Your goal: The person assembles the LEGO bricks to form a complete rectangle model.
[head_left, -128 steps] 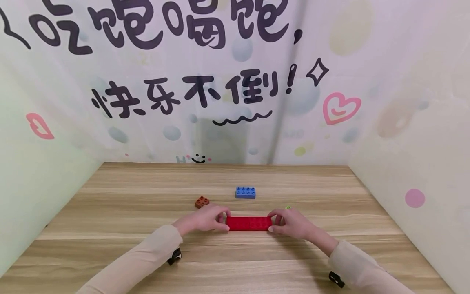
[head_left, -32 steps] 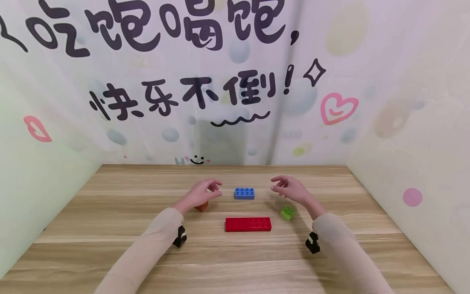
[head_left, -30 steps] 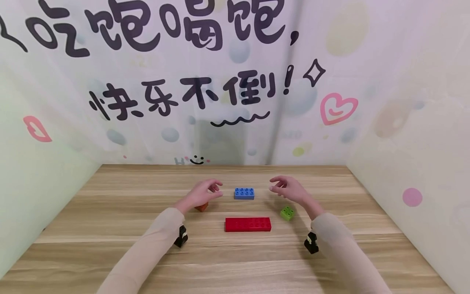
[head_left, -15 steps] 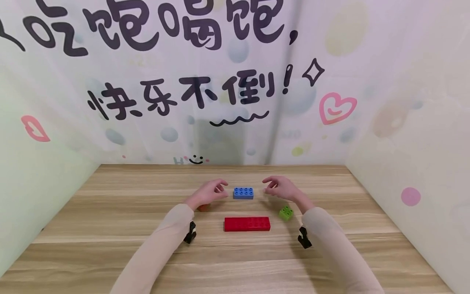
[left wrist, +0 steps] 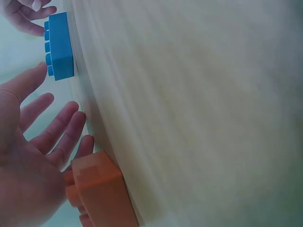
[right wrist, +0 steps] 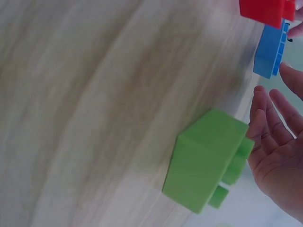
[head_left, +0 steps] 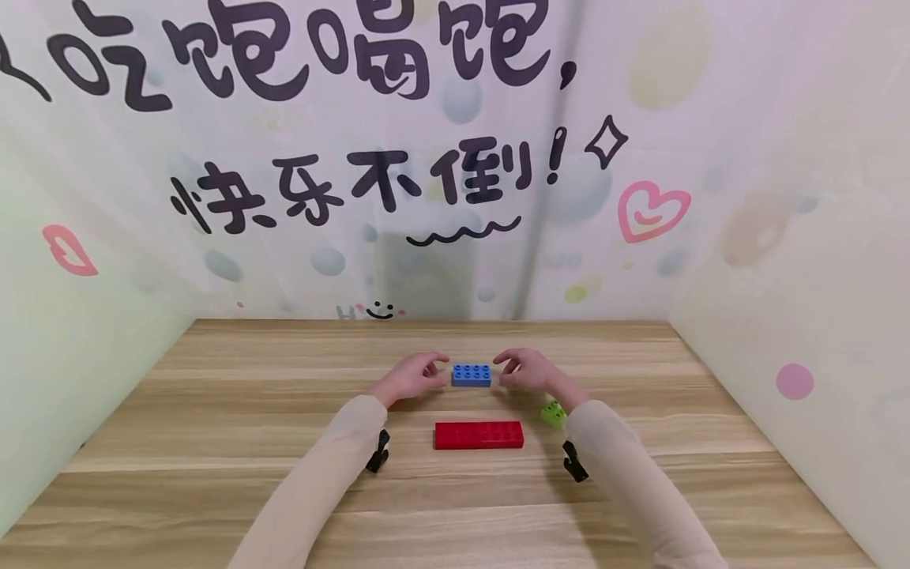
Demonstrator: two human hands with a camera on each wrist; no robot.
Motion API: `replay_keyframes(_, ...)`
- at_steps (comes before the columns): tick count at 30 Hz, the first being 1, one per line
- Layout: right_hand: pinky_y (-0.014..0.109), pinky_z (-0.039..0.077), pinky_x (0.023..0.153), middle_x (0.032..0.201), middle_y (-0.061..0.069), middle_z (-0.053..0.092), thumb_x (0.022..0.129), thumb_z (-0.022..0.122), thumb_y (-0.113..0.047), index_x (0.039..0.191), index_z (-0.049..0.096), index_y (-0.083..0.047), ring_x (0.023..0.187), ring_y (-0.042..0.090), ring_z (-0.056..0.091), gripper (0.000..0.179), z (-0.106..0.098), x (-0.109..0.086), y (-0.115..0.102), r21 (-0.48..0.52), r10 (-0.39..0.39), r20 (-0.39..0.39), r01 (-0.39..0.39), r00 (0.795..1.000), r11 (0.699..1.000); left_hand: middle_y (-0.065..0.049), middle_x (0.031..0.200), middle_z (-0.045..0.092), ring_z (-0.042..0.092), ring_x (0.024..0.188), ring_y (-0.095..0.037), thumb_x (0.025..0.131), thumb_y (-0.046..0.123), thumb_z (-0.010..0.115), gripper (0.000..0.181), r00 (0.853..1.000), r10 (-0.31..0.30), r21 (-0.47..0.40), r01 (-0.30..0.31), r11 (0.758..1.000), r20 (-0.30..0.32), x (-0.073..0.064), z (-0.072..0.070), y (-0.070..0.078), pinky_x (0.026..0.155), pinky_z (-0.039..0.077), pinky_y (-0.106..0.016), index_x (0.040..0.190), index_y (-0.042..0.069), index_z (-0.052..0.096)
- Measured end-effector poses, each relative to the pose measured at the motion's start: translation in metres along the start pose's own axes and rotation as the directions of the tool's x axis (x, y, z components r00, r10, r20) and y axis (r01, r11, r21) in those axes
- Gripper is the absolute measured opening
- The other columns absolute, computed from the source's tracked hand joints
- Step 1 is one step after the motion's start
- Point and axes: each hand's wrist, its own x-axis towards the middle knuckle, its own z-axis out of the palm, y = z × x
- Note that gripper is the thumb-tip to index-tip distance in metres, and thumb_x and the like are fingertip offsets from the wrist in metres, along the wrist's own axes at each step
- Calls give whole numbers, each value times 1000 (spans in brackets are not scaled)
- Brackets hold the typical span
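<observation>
A blue toy building brick (head_left: 471,376) with studs on top lies on the table between the two hands. My left hand (head_left: 411,376) is just left of it, fingers relaxed and a small gap short of the brick. On the other side my right hand (head_left: 528,370) curves loosely toward the brick's right end, also holding nothing. In the left wrist view an orange-brown brick (left wrist: 106,194) sits below the left palm; the left hand hides most of it from the head view. A green brick (right wrist: 208,158) lies near the right wrist, partly covered by the sleeve in the head view.
A long red brick piece (head_left: 479,435) lies crosswise in front of the blue brick, between the forearms. The wooden table (head_left: 455,514) meets a printed curtain (head_left: 455,269) at the back and pale walls at both sides.
Both hands have let go of the red piece and moved farther back over the table. Over the last second they have closed in on the blue brick from either side.
</observation>
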Motion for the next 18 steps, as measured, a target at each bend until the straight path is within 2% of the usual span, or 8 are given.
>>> replay_keyframes(3, 30, 45, 67, 86, 6, 58, 80, 63, -8, 112, 56, -4, 74, 16, 55, 34, 3, 0, -3, -2, 10, 10, -10, 1000, 1000, -11, 96, 56, 50, 85, -21, 84, 15, 61, 41, 1000, 19, 43, -19, 999, 4, 3, 3, 0, 77, 42, -34, 122, 3, 50)
replay_keyframes(9, 30, 45, 69, 86, 6, 58, 80, 64, -10, 111, 56, -3, 73, 17, 54, 32, 6, 3, -5, -23, 6, 12, -5, 1000, 1000, -10, 98, 54, 49, 86, -20, 84, 18, 61, 41, 1000, 5, 150, -6, 989, 10, 7, 4, 4, 79, 41, -34, 122, 5, 51)
replay_keyframes(18, 29, 45, 67, 84, 5, 57, 81, 64, -10, 109, 56, -3, 72, 16, 53, 30, 11, 5, -8, 5, 28, 8, -28, 1000, 1000, -8, 94, 54, 49, 85, -20, 83, 23, 62, 30, 1000, -23, 198, 22, 980, 5, 8, 6, 11, 77, 40, -34, 109, 8, 58)
